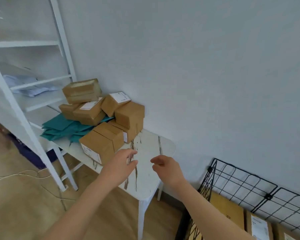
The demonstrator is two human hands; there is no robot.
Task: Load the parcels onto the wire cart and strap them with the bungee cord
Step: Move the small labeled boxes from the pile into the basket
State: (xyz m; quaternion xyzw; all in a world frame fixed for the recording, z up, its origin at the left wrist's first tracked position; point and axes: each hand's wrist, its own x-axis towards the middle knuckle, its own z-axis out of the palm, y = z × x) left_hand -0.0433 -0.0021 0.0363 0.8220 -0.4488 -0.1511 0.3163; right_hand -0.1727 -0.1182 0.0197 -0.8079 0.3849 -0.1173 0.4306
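Now, both hands are hovering over the table's (154, 144) near edge: left hand (123, 161) and right hand (166, 168), each grip released, holding nothing. Parcels (87, 110) are sitting heaped toward the table's left end; a few are lying in the wire cart (241, 187). Nearest box (97, 144) is sitting just beside the left hand — probably best clasped on opposite faces and lifted level.
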